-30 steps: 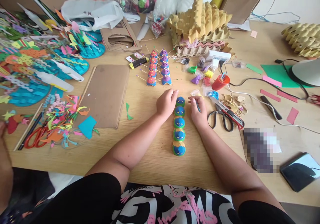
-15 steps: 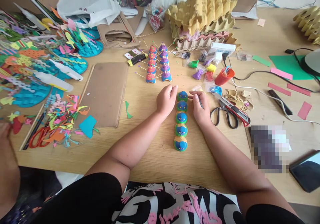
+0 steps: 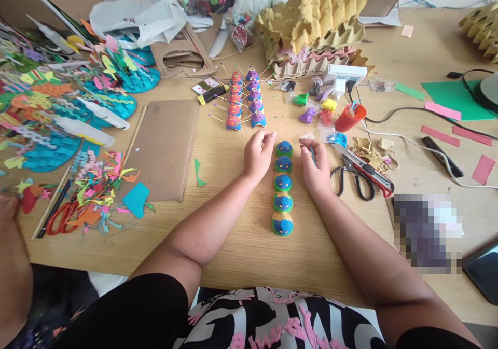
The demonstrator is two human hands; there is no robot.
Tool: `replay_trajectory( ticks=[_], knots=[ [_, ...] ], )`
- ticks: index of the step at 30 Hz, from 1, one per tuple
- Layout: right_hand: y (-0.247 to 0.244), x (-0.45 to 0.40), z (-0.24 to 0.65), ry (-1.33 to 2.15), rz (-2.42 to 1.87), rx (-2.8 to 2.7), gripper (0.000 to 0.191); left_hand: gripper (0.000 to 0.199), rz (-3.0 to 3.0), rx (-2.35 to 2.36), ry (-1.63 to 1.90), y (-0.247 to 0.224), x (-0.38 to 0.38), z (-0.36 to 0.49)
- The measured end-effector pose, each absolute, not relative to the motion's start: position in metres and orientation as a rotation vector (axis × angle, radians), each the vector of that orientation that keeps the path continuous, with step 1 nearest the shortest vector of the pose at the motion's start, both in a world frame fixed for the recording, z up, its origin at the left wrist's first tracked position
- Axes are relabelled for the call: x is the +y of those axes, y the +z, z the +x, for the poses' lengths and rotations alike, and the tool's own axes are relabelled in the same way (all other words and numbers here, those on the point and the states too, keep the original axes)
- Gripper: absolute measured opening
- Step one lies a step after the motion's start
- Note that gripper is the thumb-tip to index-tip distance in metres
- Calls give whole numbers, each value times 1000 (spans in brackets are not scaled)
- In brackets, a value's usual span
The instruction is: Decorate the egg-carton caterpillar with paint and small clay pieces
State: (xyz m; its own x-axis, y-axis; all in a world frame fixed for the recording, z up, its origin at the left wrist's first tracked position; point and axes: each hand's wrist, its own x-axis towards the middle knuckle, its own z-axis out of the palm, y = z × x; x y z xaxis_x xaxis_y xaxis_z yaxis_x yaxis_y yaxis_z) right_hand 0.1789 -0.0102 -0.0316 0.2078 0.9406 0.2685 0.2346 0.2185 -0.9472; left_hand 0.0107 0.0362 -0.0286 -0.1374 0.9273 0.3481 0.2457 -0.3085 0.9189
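Observation:
A row of several blue-and-green domed pieces (image 3: pixel 282 183) with small yellow dots and orange patches runs up the table between my forearms. My left hand (image 3: pixel 259 154) is closed just left of the row's far end, fingertips pinched together; what they hold, if anything, is too small to make out. To the right of the row, my right hand (image 3: pixel 316 165) is curled around a thin blue stick (image 3: pixel 313 156), mostly hidden by the fingers. Neither hand touches the domes. Beyond them stand two lines of painted egg-carton pieces, red-and-blue ones (image 3: pixel 234 108) and purple-and-blue ones (image 3: pixel 257 105), with thin sticks poking out.
Black-handled scissors (image 3: pixel 356 180) and a red utility knife (image 3: pixel 368 171) lie right of my hand. An orange cup (image 3: pixel 350 118) and clay packets stand behind. Cardboard (image 3: pixel 163 152), paper scraps (image 3: pixel 97 193) and glue bottles (image 3: pixel 83 130) lie left. Egg trays (image 3: pixel 311 27) are stacked behind. Another person's arm (image 3: pixel 13 255) rests far left.
My right hand has shifted slightly right, away from the row of domes. My left hand stays almost in place. The view has turned a little.

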Motion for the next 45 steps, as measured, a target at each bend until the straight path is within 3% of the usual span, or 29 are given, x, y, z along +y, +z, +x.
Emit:
replay_trajectory(
  ticks=[5, 16, 31, 38, 45],
  knots=[
    [-36, -9, 181, 773, -1286, -1286, 43, 37, 1546, 1256, 1529, -26, 34, 12],
    [-38, -7, 180, 642, -1404, -1425, 42, 53, 1482, 1221, 1534, -23, 32, 13],
    [-39, -5, 181, 491, -1445, -1534, 27, 21, 1275, 1215, 1498, -33, 39, 16],
    [-33, -11, 177, 317, -1429, -1549, 13, 32, 1275, 1134, 1412, -26, 34, 17],
    [-31, -15, 174, 153, -1325, -1658, 19, 48, 1565, 1059, 1353, -18, 27, 15]
  ],
)
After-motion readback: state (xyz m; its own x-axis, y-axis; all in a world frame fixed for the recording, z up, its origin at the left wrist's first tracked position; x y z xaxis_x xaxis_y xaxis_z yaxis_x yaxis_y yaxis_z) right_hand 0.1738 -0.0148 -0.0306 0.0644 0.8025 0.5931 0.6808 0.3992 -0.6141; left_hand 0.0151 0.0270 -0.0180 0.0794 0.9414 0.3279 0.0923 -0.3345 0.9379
